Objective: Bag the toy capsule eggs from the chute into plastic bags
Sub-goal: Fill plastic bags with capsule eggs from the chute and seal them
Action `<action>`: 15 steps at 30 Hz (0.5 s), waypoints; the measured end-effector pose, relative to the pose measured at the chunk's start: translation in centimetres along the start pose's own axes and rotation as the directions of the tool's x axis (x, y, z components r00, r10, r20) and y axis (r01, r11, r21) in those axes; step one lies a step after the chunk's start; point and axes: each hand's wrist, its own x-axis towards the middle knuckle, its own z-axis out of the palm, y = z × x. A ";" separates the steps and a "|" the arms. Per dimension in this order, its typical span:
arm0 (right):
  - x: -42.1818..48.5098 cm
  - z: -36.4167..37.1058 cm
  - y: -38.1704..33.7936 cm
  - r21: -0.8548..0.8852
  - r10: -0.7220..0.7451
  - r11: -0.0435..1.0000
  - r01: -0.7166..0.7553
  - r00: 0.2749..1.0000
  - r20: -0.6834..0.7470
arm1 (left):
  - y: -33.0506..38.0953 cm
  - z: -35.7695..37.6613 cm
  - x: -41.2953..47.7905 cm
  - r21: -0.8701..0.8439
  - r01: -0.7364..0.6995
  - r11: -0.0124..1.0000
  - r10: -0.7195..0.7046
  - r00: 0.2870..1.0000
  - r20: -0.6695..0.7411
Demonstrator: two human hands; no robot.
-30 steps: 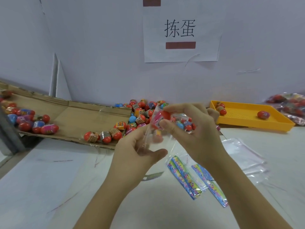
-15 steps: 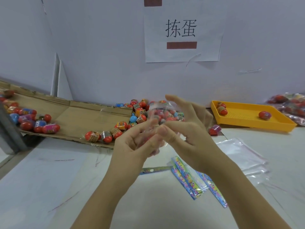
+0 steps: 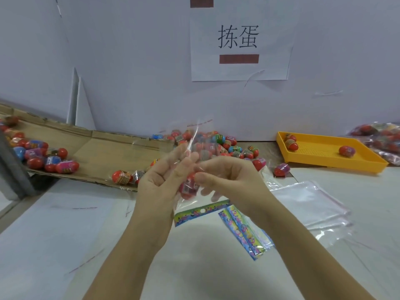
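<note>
Over the table, left hand (image 3: 159, 184) and right hand (image 3: 230, 180) pinch a clear plastic bag (image 3: 192, 201), one capsule egg (image 3: 188, 186) inside. Loose eggs (image 3: 122, 176) crowd the cardboard chute (image 3: 97, 156); filled bags (image 3: 383, 137) sit far right. Most looks undone.

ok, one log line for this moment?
phase: bagging | left-hand grip: pinches clear bag | right-hand grip: pinches same bag | in bag: red egg | chute: loose eggs on it
</note>
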 end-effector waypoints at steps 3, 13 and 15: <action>0.1 0.1 0.4 0.164 -0.037 0.986 0.041 0.999 -0.030 | 0.1 -0.7 0.3 0.156 0.109 0.982 -0.116 0.993 0.037; 1.4 -0.4 3.9 -0.335 -0.111 0.942 0.009 0.952 -0.285 | -0.1 -1.7 1.3 -0.079 0.117 0.990 -0.134 0.953 -0.273; 1.5 0.1 5.8 -0.641 -0.063 0.767 -0.025 0.992 -0.114 | -0.1 -1.6 1.3 -0.098 0.103 0.990 -0.128 0.946 -0.298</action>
